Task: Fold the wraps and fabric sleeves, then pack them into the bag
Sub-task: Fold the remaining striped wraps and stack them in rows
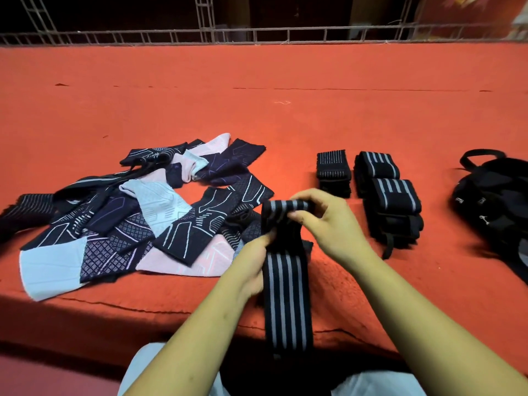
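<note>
A black wrap with grey stripes [287, 298] hangs between my hands over the front edge of the red surface. My left hand [253, 260] grips its left side. My right hand [328, 221] pinches the folded top end just above. A loose pile of navy, pink and pale blue fabric sleeves [143, 215] lies to the left. Two stacks of folded wraps sit to the right: a smaller one [333, 172] and a larger striped one [388, 198]. A black bag [497, 207] rests at the far right.
Everything lies on a red carpeted platform [257, 104] with a step edge at the front. A metal truss frame [257, 34] runs along the far side. My pale trousers [160, 372] show at the bottom.
</note>
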Motion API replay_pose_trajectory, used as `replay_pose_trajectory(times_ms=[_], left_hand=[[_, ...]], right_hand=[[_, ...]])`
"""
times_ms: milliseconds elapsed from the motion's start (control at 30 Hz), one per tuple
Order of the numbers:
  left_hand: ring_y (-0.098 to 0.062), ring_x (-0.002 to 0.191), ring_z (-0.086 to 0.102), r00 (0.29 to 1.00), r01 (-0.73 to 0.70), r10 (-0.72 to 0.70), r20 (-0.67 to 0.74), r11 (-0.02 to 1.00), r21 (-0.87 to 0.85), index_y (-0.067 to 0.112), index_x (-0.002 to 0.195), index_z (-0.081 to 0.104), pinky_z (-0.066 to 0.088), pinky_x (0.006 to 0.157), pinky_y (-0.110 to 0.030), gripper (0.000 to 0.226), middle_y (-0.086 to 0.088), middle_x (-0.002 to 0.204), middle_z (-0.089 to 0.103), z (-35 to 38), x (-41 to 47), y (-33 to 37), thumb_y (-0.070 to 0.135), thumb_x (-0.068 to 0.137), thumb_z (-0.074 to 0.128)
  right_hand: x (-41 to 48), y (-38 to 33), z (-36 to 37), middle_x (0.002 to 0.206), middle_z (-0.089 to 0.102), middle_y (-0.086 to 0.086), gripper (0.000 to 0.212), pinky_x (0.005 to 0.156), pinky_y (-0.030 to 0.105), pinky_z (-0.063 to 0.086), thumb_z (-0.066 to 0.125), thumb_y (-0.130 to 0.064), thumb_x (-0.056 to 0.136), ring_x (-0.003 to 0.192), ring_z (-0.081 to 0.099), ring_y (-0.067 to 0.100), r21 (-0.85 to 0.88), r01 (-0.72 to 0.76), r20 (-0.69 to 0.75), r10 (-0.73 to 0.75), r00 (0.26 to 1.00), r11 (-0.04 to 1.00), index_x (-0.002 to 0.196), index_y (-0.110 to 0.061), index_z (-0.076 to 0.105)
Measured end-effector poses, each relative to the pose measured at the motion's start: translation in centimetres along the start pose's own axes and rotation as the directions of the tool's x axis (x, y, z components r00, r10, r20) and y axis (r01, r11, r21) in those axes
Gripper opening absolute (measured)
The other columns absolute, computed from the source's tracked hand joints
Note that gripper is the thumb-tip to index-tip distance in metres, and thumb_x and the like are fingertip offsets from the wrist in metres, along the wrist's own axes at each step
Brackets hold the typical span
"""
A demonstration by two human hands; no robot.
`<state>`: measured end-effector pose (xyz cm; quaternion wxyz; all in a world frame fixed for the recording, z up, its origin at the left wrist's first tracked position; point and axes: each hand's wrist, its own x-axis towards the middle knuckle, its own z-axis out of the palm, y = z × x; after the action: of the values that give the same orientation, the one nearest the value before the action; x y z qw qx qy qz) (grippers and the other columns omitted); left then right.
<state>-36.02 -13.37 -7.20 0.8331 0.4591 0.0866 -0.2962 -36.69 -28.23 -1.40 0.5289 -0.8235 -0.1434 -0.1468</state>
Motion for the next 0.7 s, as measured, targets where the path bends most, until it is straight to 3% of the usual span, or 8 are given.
replay_pose_trajectory(times_ms=[100,233,300,400,500,600,700], left_hand=[[-0.034,0.078,0.071,0.998,-0.055,0.056,0.003,0.987,-0.154,-0.002,0.104,0.069,0.06,0.072,-0.04,0.038,-0.024,0.095,0.071,-0.5,0.2,0.7,0.024,0.095,0.043],[-0.037,0.083,0.071,0.994,-0.09,0.082,-0.07,0.989,-0.121,-0.004,0.111,0.067,0.055,0.079,-0.04,0.053,-0.025,0.101,0.07,-1.4,0.6,0.8,0.037,0.096,0.038],[-0.036,0.084,0.071,0.991,-0.108,0.096,-0.097,0.986,-0.124,-0.004,0.112,0.066,0.057,0.077,-0.04,0.062,-0.026,0.103,0.07,-1.4,0.7,0.7,0.049,0.097,0.037],[-0.037,0.095,0.069,0.99,-0.124,0.113,-0.085,0.981,-0.147,-0.003,0.118,0.065,0.059,0.081,-0.045,0.071,-0.029,0.118,0.066,-0.9,0.4,0.8,0.061,0.094,0.044],[-0.039,0.108,0.063,0.985,-0.151,0.142,-0.094,0.983,-0.105,-0.005,0.125,0.06,0.051,0.095,-0.051,0.067,-0.029,0.127,0.06,-0.6,0.3,0.6,0.047,0.084,0.065],[-0.047,0.12,0.057,0.962,-0.247,0.238,-0.133,0.967,-0.057,-0.007,0.133,0.052,0.046,0.1,-0.063,0.085,-0.031,0.133,0.057,-0.2,0.5,0.6,0.035,0.067,0.086],[-0.048,0.114,0.06,0.926,-0.327,0.326,-0.188,0.945,0.029,-0.007,0.128,0.054,0.05,0.097,-0.059,0.067,-0.032,0.125,0.061,-0.1,0.7,0.4,0.03,0.077,0.077]], right_hand=[[-2.1,1.4,0.9,0.102,0.066,-0.013,0.032,0.093,0.019,0.044,0.072,-0.001,0.078,0.101,0.061,0.003,-0.045,0.015,-0.008,-0.015,1.0,0.999,0.09,-0.031,0.069],[-4.4,2.9,2.2,0.129,0.049,-0.001,0.047,0.101,0.003,0.027,0.075,0.001,0.075,0.125,0.045,0.004,-0.116,-0.124,0.021,0.127,0.992,0.985,0.088,-0.044,0.067],[-5.2,3.4,2.9,0.132,0.044,-0.001,0.049,0.104,0.005,0.027,0.076,0.0,0.076,0.129,0.041,0.004,-0.116,-0.154,0.031,0.159,0.987,0.981,0.086,-0.047,0.066],[-6.1,3.5,3.3,0.131,0.041,-0.007,0.048,0.105,0.019,0.039,0.077,-0.002,0.076,0.127,0.039,-0.008,-0.054,-0.185,0.006,0.185,0.983,0.981,0.087,-0.048,0.068],[-6.7,3.5,3.5,0.125,0.043,-0.008,0.045,0.086,0.002,0.038,0.075,-0.001,0.078,0.114,0.04,-0.021,-0.043,-0.214,0.017,0.215,0.976,0.976,0.088,-0.044,0.069],[-7.2,3.7,3.8,0.113,0.049,-0.006,0.043,0.085,0.005,0.039,0.073,0.001,0.078,0.104,0.051,-0.01,-0.035,-0.254,-0.014,0.254,0.967,0.967,0.089,-0.04,0.07],[-7.5,3.4,4.2,0.102,0.055,-0.002,0.039,0.088,0.008,0.038,0.07,0.005,0.076,0.097,0.054,-0.003,-0.042,-0.261,-0.021,0.26,0.965,0.964,0.089,-0.032,0.07]])
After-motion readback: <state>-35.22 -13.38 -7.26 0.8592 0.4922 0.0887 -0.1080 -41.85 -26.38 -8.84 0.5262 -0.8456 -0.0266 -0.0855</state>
